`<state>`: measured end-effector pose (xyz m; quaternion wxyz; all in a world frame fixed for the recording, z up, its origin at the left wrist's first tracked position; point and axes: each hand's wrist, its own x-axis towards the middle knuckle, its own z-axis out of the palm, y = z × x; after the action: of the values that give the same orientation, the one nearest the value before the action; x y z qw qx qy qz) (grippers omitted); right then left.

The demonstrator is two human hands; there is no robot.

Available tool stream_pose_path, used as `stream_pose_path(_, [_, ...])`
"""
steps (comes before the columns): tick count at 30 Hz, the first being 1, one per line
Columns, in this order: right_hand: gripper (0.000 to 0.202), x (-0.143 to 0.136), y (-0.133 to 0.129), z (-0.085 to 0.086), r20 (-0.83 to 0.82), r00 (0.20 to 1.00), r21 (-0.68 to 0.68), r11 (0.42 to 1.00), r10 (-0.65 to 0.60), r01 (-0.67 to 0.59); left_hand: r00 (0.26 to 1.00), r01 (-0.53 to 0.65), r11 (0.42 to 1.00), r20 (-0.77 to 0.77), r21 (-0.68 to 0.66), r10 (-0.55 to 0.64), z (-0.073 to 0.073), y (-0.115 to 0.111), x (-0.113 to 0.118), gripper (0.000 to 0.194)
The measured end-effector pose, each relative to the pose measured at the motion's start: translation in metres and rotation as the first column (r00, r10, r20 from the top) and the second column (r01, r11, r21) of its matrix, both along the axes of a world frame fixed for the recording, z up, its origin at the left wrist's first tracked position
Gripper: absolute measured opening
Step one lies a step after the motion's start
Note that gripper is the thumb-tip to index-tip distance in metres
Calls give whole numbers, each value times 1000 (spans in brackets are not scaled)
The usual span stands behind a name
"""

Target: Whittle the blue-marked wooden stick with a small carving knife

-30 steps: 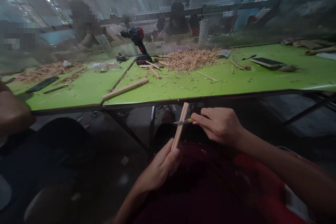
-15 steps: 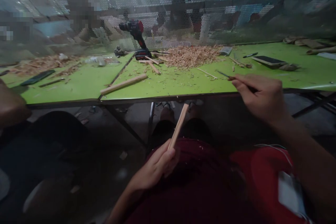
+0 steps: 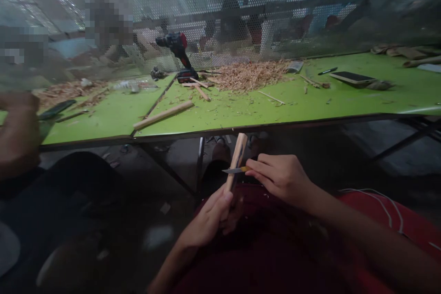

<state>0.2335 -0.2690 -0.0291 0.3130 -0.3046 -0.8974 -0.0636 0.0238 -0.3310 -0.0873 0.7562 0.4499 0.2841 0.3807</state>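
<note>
My left hand (image 3: 215, 211) is wrapped round the lower end of a wooden stick (image 3: 238, 150), held up at a slant over my lap. In my right hand (image 3: 275, 174) I grip a knife (image 3: 235, 170) by its yellowish handle. Its thin blade points left and lies across the stick, a little above my left fingers. Whether the edge bites into the wood I cannot tell. A dark mark runs along the stick's right side.
On the green table (image 3: 296, 105) are a heap of wood shavings (image 3: 251, 77), a cordless drill (image 3: 179, 55), a thicker wooden rod (image 3: 163, 115) and a phone (image 3: 352, 79). A perforated screen (image 3: 227, 23) stands behind. A co-worker's hand (image 3: 20, 133) is at the left.
My right hand has come down and left from over the table, bringing the knife to the stick. My left hand keeps its hold, and the stick has turned slightly. The co-worker's hand has risen.
</note>
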Motion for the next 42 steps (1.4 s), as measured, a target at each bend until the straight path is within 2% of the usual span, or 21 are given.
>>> stream_pose_path(6, [27,5,10,1,66,998,73,997,12,-16,998,-23,1000,-52,11,24,1,-3,1,24])
stream_pose_path(12, [26,8,21,8,90,996,107,994,13,-23,996,-14,1000,-89,21,16,2,-4,-1,25])
stream_pose_path(15, [26,20,34,13,86,991,130,987,-105,93,997,-7,996,-73,88,13,7,-9,-4,25])
stream_pose_path(17, [24,31,39,18,78,988,87,988,-132,125,1000,20,996,-15,87,-19,10,-13,-6,26])
stream_pose_path(18, [23,36,40,21,43,994,43,994,-104,102,999,34,997,24,66,-36,11,-14,-6,27])
stream_pose_path(20, [19,42,38,28,-126,990,-38,998,-59,55,995,18,1000,103,9,-19,11,-14,-5,31])
stream_pose_path(22, [16,44,31,33,-324,939,-84,992,-118,96,986,-26,999,162,-43,33,10,-11,-3,33])
stream_pose_path(24, [14,39,23,33,-411,894,-141,981,-178,130,977,-46,997,206,-63,59,8,-7,1,34])
stream_pose_path(25, [15,34,18,31,-399,901,-179,978,-168,103,975,-54,996,213,-67,67,7,-6,2,34])
stream_pose_path(27, [17,22,9,25,-329,942,-231,973,-74,-4,980,-68,995,181,-67,79,7,-4,5,34])
stream_pose_path(31, [24,-4,-3,13,-133,987,-179,978,85,-109,994,-59,998,93,-4,59,11,-4,7,32])
stream_pose_path(37, [29,-8,3,13,42,998,34,999,40,-42,995,-76,994,-53,78,80,12,-3,3,24])
stream_pose_path(42, [28,-1,13,14,92,995,89,994,50,-58,994,-62,993,-86,96,71,7,-5,2,29])
